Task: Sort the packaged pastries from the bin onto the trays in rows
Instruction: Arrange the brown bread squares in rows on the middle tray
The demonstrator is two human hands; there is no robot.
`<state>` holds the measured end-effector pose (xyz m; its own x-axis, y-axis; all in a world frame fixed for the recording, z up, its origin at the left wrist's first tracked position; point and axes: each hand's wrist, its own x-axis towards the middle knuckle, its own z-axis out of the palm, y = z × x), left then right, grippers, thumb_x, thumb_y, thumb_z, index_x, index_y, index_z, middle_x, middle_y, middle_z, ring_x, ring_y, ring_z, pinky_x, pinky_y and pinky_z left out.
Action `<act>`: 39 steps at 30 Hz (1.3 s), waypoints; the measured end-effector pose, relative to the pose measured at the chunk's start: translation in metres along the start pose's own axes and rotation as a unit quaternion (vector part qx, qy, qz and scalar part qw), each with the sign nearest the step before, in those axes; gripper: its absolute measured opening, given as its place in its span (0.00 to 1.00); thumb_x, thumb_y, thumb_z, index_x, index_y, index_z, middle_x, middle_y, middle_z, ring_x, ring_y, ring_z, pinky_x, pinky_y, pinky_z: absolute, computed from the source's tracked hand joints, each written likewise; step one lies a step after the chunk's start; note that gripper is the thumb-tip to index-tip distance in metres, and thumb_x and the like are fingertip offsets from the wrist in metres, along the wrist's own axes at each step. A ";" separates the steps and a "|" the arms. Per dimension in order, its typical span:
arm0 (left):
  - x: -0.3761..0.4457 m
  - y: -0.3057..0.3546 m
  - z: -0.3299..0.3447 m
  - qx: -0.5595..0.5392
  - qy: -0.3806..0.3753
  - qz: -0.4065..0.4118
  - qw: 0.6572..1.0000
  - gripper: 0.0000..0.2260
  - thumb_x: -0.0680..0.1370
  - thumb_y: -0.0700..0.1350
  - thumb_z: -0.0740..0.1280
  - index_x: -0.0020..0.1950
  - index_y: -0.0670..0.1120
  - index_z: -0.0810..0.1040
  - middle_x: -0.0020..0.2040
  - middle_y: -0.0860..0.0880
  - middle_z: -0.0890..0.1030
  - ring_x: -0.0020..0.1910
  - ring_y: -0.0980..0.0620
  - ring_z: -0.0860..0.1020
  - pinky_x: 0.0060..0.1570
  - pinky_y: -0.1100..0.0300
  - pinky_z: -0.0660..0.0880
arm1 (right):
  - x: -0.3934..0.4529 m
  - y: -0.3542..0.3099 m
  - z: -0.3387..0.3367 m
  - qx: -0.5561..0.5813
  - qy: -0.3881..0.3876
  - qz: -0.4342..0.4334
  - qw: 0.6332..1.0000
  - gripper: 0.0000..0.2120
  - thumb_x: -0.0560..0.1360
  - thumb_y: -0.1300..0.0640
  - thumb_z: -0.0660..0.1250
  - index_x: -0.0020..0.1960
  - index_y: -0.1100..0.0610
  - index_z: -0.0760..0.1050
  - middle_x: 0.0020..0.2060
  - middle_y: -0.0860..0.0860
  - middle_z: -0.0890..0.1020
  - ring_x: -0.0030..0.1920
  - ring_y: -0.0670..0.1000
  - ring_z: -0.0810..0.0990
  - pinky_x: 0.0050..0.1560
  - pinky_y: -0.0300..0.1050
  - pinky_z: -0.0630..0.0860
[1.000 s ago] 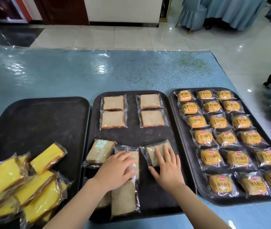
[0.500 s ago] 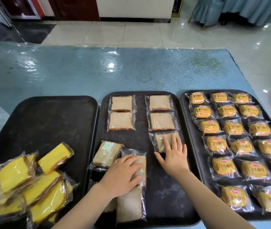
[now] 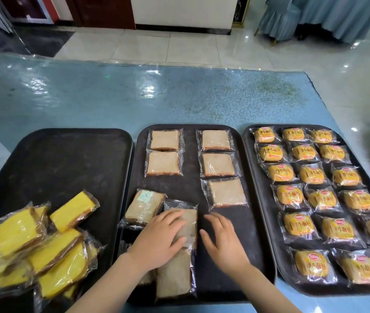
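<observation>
**Three trays of packaged pastries on a blue tabletop, head view**

Left: the left tray [image 3: 62, 159], dark and mostly bare at its far end, carries a loose heap of yellow cake slices [image 3: 37, 245] in clear wrappers at its near left corner. The slices overlap at mixed angles.

Centre: the middle tray [image 3: 190, 188] holds brown bread slices in clear wrappers. Two lie in a left column [image 3: 164, 152] at the far end. Three lie in a right column [image 3: 219, 166], edge to edge, the nearest of them [image 3: 226, 192] slightly askew. Nearer the viewer, an unsorted cluster lies at the tray's left side: one tilted packet with a printed label [image 3: 144, 206], a wrapped slice [image 3: 187, 224] under the left hand, and another slice [image 3: 173, 276] below it at the near rim. The left hand [image 3: 159, 240] rests on the wrapped slice, fingers curled over its top and thumb against its near side, gripping it. The right hand [image 3: 224, 240] hovers just right of that slice, over bare tray, fingers spread and relaxed, holding nothing; it is blurred, and contact with the tray cannot be told.

Right: the right tray [image 3: 250, 177] is filled with small yellow buns [image 3: 319, 195] in printed wrappers, set in three columns running from far to near.
</observation>
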<state>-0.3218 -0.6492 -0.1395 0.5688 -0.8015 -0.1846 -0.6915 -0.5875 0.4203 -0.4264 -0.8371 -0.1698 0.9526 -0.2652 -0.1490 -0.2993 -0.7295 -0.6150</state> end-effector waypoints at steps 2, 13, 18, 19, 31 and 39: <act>-0.009 0.000 0.002 -0.012 0.011 -0.005 1.000 0.23 0.78 0.59 0.54 0.71 0.53 0.70 0.74 0.55 0.65 0.74 0.53 0.61 0.73 0.57 0.56 | -0.010 -0.007 0.008 0.082 -0.038 0.041 0.995 0.20 0.78 0.46 0.61 0.67 0.53 0.71 0.59 0.45 0.77 0.60 0.43 0.74 0.64 0.41 0.70; -0.038 0.005 0.003 -0.049 0.050 -0.021 0.997 0.13 0.81 0.53 0.58 0.63 0.55 0.75 0.63 0.62 0.72 0.66 0.62 0.65 0.67 0.62 0.65 | 0.016 -0.018 0.027 0.236 -0.043 0.170 0.956 0.20 0.73 0.52 0.71 0.63 0.49 0.71 0.46 0.45 0.82 0.47 0.45 0.81 0.51 0.42 0.77; -0.044 0.004 -0.002 -0.046 0.052 -0.037 0.997 0.11 0.81 0.52 0.59 0.62 0.55 0.74 0.59 0.62 0.74 0.61 0.62 0.69 0.56 0.64 0.71 | 0.017 -0.028 0.023 0.245 -0.011 0.166 0.955 0.21 0.72 0.54 0.73 0.60 0.46 0.67 0.43 0.48 0.82 0.43 0.45 0.81 0.43 0.38 0.76; -0.045 0.005 -0.002 -0.048 0.053 -0.039 0.997 0.11 0.81 0.52 0.59 0.63 0.56 0.73 0.59 0.62 0.74 0.60 0.62 0.70 0.54 0.64 0.71 | 0.014 -0.029 0.021 0.249 0.000 0.165 0.954 0.21 0.72 0.54 0.73 0.59 0.44 0.66 0.42 0.49 0.82 0.42 0.46 0.80 0.42 0.38 0.76; -0.043 0.010 0.002 -0.040 0.036 -0.036 0.998 0.14 0.81 0.51 0.59 0.67 0.57 0.71 0.61 0.61 0.76 0.56 0.61 0.74 0.50 0.65 0.72 | -0.074 0.014 0.002 0.176 0.059 0.237 0.954 0.18 0.76 0.58 0.65 0.62 0.45 0.66 0.38 0.52 0.80 0.32 0.47 0.77 0.32 0.41 0.71; -0.037 0.012 0.002 -0.030 0.022 -0.038 0.999 0.14 0.81 0.50 0.59 0.67 0.56 0.72 0.61 0.61 0.76 0.56 0.60 0.75 0.46 0.66 0.69 | -0.083 0.022 -0.009 -0.174 0.044 -0.006 0.984 0.19 0.73 0.45 0.64 0.62 0.46 0.73 0.59 0.46 0.75 0.58 0.54 0.74 0.54 0.46 0.75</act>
<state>-0.3518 -0.6270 -0.1298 0.6378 -0.7490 -0.1791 -0.6192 -0.6371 0.4591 -0.5123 -0.8367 -0.1638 0.9521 -0.2982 -0.0670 -0.3039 -0.9004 -0.3113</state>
